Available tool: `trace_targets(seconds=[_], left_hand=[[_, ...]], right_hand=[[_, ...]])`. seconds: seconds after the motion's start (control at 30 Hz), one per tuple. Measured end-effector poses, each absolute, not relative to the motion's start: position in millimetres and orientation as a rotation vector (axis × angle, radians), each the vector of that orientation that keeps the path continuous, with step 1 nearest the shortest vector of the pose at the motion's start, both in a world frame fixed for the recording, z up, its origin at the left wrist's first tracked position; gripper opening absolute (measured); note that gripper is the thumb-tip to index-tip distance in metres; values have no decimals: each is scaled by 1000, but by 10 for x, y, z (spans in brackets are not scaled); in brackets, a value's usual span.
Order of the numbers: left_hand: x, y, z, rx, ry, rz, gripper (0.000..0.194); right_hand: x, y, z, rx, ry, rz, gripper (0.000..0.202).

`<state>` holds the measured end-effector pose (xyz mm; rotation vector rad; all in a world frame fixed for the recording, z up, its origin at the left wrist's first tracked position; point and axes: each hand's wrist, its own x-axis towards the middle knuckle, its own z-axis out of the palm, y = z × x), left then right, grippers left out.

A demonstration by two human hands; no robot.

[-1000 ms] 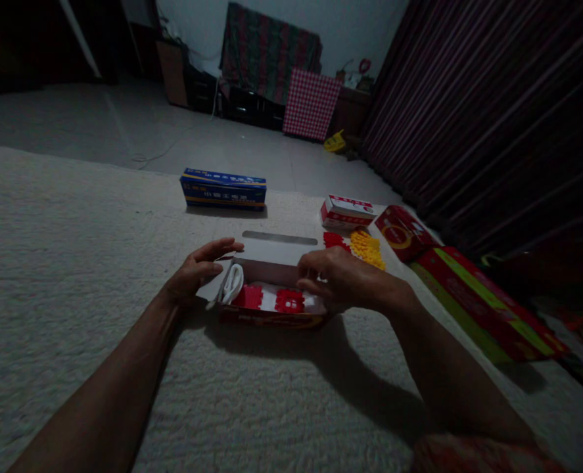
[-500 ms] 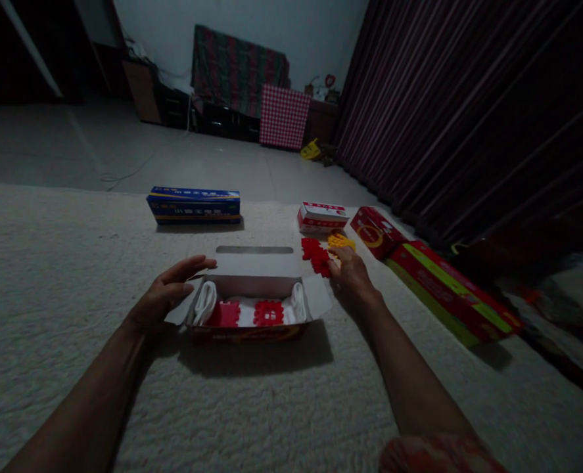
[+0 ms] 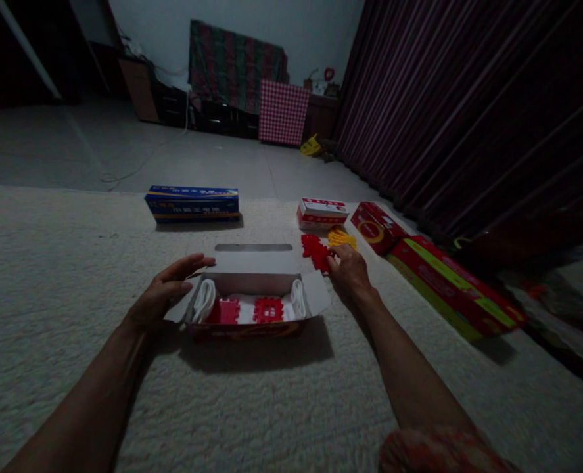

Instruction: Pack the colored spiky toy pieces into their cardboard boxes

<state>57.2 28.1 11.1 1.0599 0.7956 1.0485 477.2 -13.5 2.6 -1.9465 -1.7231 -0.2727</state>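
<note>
A small carton (image 3: 252,330) stands with its lid and side flaps folded out, between my two hands. Inside it lie a pinkish-red interlocking tile (image 3: 228,311) and a red interlocking tile with a window pattern (image 3: 269,310), on white padding. My left hand (image 3: 165,292) is at the carton's left flap, fingers stretched and thumb apart. To the right of the carton, my right hand (image 3: 349,270) has thumb and fingertips closed at the edge of a red interlocking tile (image 3: 320,260) on the mat. Yellow pieces (image 3: 341,238) lie just beyond its fingers, partly covered.
A blue box (image 3: 192,205) lies at the far left of the pale mat (image 3: 252,414). A red-and-white box (image 3: 322,213) stands behind the loose tiles. To the right are a dark red box (image 3: 376,228) and a long red-and-green box (image 3: 456,289), near the dark curtain (image 3: 434,98).
Both hands stay nearly in place. The view has shifted slightly; the carton and loose tiles lie as before.
</note>
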Motion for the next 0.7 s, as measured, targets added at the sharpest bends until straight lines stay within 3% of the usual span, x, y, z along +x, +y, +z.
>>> trace_targets(seconds=[0.2,0.4,0.53,0.7], left_hand=[[592,258,119,1029,752,1073,48],[602,274,81,1041,669,1081,49],[591,299,39,1086,624,1088,50],[599,302,5,1061,576,1091,51]], right_hand=[[4637,-259,470,-1727,-1689,-296,18],[3852,-475,1105,-1409,-1953,-155,15],[3213,-527,1161,-1476,-2320,-34,13],[2782,-504,1038,-1654,-2675,2,25]])
